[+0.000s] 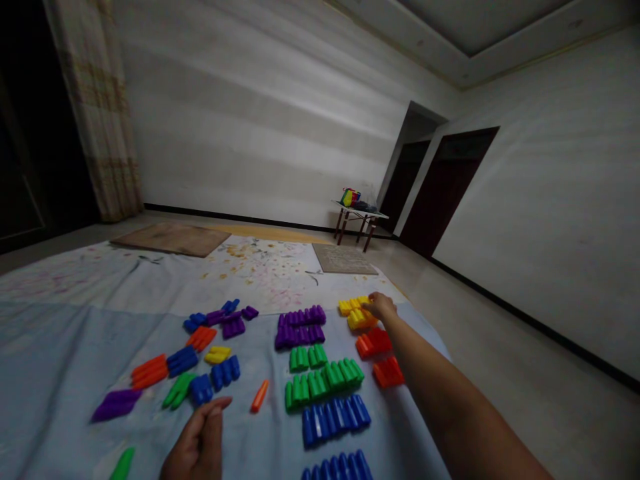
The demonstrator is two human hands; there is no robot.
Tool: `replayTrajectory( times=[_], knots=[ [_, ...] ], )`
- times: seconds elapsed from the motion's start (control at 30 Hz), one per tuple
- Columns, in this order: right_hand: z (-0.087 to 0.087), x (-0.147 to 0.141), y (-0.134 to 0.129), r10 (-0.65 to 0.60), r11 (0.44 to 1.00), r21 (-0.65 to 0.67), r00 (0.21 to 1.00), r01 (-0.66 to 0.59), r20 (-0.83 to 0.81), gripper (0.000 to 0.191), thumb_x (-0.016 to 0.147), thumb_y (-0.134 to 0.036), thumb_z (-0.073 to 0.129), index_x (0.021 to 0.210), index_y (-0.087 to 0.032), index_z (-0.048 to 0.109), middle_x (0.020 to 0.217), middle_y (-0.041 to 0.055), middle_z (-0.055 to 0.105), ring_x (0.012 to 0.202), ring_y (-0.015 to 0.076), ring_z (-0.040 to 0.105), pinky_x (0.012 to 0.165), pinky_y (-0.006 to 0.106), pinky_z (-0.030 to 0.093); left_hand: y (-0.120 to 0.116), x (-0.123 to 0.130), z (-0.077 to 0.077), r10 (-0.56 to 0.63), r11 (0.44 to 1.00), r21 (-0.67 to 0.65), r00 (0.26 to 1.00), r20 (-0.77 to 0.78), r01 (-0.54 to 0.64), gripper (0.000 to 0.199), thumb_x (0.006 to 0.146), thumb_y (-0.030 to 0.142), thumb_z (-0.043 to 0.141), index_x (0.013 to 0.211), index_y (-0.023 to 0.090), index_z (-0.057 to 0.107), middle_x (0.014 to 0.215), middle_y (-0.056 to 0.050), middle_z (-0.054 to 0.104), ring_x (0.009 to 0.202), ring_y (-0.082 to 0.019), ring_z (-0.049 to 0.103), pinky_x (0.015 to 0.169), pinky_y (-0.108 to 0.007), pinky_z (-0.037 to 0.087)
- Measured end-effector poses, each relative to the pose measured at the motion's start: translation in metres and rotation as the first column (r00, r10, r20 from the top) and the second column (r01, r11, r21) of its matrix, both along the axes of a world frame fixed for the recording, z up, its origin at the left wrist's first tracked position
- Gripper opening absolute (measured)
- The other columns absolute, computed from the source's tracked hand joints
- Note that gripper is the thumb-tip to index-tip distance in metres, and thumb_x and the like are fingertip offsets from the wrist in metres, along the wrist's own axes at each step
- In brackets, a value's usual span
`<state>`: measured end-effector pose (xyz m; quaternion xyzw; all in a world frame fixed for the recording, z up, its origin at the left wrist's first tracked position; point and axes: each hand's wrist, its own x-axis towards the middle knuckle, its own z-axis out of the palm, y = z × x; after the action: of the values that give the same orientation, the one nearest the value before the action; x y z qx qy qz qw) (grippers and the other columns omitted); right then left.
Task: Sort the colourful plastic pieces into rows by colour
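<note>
My right hand (383, 306) reaches to the far right with fingers curled onto the end of the yellow plastic pieces (361, 319). The fingers partly hide the piece they grip. My left hand (196, 441) is low in front, thumb and forefinger drawn together, with nothing visible between them. Just beyond it lie a blue piece (201, 389) and a green piece (179, 391). One slim orange piece (259, 396) lies alone to its right. Neat rows of purple (300, 327), green (325, 383) and blue pieces (336, 421) stand in the middle, with red-orange pieces (375, 343) under my right forearm.
Loose mixed pieces, including orange (150, 371) and purple (116, 405), lie scattered on the left. Everything rests on a flowered cloth (165, 287). A brown board (170, 239) and a grey mat (344, 259) lie at the back. A small table (359, 212) stands beyond.
</note>
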<state>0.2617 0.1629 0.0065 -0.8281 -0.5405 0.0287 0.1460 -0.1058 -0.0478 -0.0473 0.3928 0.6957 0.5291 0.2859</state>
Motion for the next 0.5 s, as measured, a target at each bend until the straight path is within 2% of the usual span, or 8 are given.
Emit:
replayTrajectory(
  times=[0.13, 0.23, 0.37, 0.43, 0.5],
  knots=[
    [0.006, -0.001, -0.007, 0.032, 0.994, 0.107, 0.999, -0.028, -0.034, 0.037, 0.073, -0.039, 0.054, 0.104, -0.019, 0.063, 0.109, 0.0111, 0.064, 0.105, 0.0271, 0.054, 0.085, 0.039, 0.040, -0.001, 0.002, 0.003, 0.008, 1.000, -0.007, 1.000, -0.008, -0.008, 0.039, 0.065, 0.051, 0.042, 0.079, 0.020, 0.060, 0.061, -0.001, 0.061, 0.075, -0.021, 0.061, 0.068, -0.028, 0.048],
    [0.014, -0.007, -0.019, 0.119, 0.968, 0.231, 0.991, -0.103, -0.057, 0.036, 0.079, -0.036, 0.045, 0.105, -0.018, 0.062, 0.107, 0.0085, 0.064, 0.102, 0.0217, 0.056, 0.088, 0.034, 0.040, -0.001, 0.002, 0.003, 0.005, 1.000, -0.024, 1.000, -0.009, -0.006, 0.040, 0.065, 0.052, 0.042, 0.082, 0.020, 0.061, 0.058, 0.000, 0.059, 0.074, -0.021, 0.060, 0.069, -0.028, 0.048],
    [0.016, -0.026, -0.047, 0.282, 0.903, 0.361, 0.955, -0.233, -0.087, 0.035, 0.082, -0.034, 0.039, 0.102, -0.018, 0.062, 0.101, 0.0058, 0.066, 0.095, 0.0176, 0.058, 0.086, 0.029, 0.042, 0.000, 0.002, 0.002, 0.008, 1.000, 0.007, 1.000, 0.008, -0.008, 0.041, 0.065, 0.052, 0.043, 0.083, 0.019, 0.061, 0.063, -0.001, 0.061, 0.072, -0.020, 0.059, 0.067, -0.028, 0.048],
    [0.013, -0.040, -0.066, 0.356, 0.873, 0.393, 0.929, -0.291, -0.104, 0.034, 0.083, -0.034, 0.038, 0.099, -0.018, 0.064, 0.097, 0.0053, 0.067, 0.092, 0.0174, 0.059, 0.083, 0.028, 0.044, 0.000, 0.003, 0.002, 0.007, 1.000, 0.022, 1.000, 0.001, -0.007, 0.041, 0.065, 0.051, 0.044, 0.082, 0.019, 0.062, 0.068, -0.002, 0.063, 0.069, -0.019, 0.059, 0.064, -0.027, 0.047],
    [0.009, -0.056, -0.085, 0.441, 0.841, 0.409, 0.886, -0.354, -0.141, 0.031, 0.082, -0.034, 0.040, 0.095, -0.020, 0.065, 0.093, 0.0043, 0.068, 0.089, 0.0173, 0.060, 0.080, 0.028, 0.045, -0.001, 0.003, 0.003, 0.002, 1.000, 0.027, 1.000, -0.010, -0.002, 0.040, 0.066, 0.051, 0.044, 0.082, 0.019, 0.062, 0.065, -0.001, 0.062, 0.064, -0.018, 0.057, 0.060, -0.027, 0.047]
  ],
)
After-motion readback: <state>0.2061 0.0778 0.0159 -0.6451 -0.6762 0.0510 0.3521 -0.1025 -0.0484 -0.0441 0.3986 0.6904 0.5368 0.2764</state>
